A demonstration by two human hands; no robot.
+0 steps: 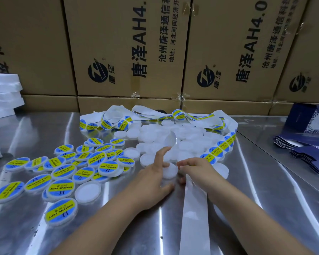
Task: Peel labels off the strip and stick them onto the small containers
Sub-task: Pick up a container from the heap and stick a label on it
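A person's hands work at a polished steel table (pixel 118 227) that mirrors the overhead light in streaks, against a wall of stacked cardboard cartons (pixel 129 52) printed in black. The left hand (pixel 153 179), at centre frame, has its fingers spread, thumb flat on the metal and index finger raised with a pale round label (pixel 170 142) at its tip. Its other fingers touch a blank container (pixel 171 172). The right hand (pixel 195 169), just beside it, curls its fingers together on the label strip (pixel 193 218), which runs from the lower edge up to loose coils at upper centre. Labelled containers (pixel 63 172) lie scattered at left and unlabelled white ones (pixel 182 140) are heaped at centre. White foam slabs (pixel 4 92) sit at upper left, and flat dark blue boxes (pixel 311 153) at right.
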